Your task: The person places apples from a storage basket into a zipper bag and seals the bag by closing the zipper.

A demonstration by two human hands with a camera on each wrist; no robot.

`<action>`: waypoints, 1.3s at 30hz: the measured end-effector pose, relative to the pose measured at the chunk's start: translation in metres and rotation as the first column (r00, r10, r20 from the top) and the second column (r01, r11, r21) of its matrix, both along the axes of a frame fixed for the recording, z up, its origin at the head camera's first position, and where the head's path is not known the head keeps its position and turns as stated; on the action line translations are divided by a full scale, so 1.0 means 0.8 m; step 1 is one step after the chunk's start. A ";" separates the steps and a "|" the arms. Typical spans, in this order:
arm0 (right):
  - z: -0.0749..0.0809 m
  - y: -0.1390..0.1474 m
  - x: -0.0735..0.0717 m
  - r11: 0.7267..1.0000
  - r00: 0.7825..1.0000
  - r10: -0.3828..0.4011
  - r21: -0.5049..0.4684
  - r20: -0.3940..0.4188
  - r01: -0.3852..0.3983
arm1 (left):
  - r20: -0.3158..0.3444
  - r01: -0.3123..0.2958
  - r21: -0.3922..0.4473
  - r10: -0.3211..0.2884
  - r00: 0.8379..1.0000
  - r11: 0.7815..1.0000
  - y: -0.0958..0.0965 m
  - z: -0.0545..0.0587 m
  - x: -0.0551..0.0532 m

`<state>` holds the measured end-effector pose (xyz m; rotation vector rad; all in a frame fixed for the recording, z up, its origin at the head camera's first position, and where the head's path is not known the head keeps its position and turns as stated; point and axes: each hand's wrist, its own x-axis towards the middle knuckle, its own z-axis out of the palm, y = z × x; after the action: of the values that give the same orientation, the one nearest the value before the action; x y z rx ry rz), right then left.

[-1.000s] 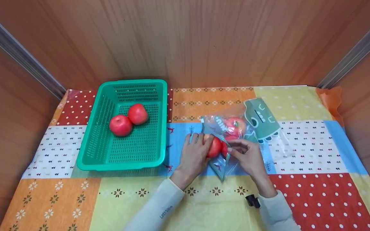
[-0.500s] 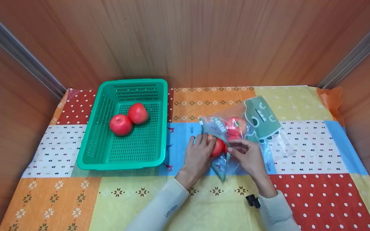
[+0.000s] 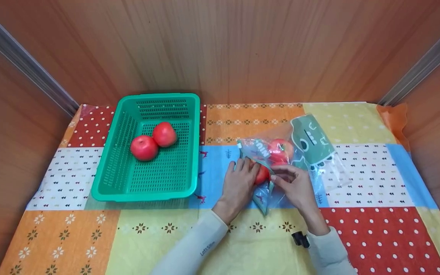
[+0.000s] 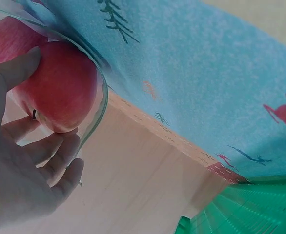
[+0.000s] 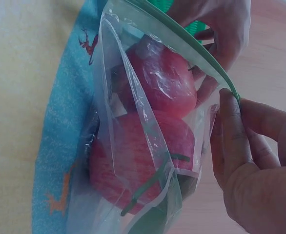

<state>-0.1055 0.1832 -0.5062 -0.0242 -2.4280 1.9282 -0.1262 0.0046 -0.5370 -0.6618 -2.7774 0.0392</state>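
Observation:
My left hand (image 3: pixel 239 189) grips a red apple (image 4: pixel 67 90) in the mouth of a clear plastic bag, thumb on one side and fingers curled under the other. With thumb and fingertips, my right hand (image 3: pixel 296 187) pinches the green-edged rim of the bag (image 5: pixel 201 51), keeping the mouth apart. The bag lies on the cloth, its far part printed with a green cartoon figure (image 3: pixel 313 139). Another apple (image 3: pixel 281 151) lies deeper inside it. In the right wrist view, a lower apple (image 5: pixel 138 156) presses against the held one behind the clear film.
A green perforated basket (image 3: pixel 196 152) stands to the left of the hands, with two red apples (image 3: pixel 144 148) touching each other inside. A patchwork tablecloth (image 3: pixel 380 236) covers the table. Wood-grain panels (image 3: pixel 235 53) rise at the back and both sides.
My left hand has moved slightly right, carrying the apple further into the bag's mouth, so less of it shows. My right hand has stayed at the rim.

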 end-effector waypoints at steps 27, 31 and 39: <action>-0.006 0.006 -0.001 1.000 1.000 0.020 0.008 -0.001 -0.020 | -0.039 -0.029 0.019 0.029 0.999 0.999 -0.004 -0.010 0.012; -0.006 0.005 0.001 1.000 1.000 0.017 -0.007 -0.005 -0.017 | -0.066 -0.029 0.030 0.031 0.997 0.999 -0.010 -0.011 0.021; -0.002 0.005 0.001 0.999 1.000 0.014 -0.030 0.007 -0.014 | -0.014 -0.046 -0.004 0.046 0.999 0.999 -0.021 -0.004 0.039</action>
<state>-0.1043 0.1869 -0.5081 -0.0160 -2.4103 1.9737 -0.0953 -0.0122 -0.5402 -0.5958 -2.7796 0.0586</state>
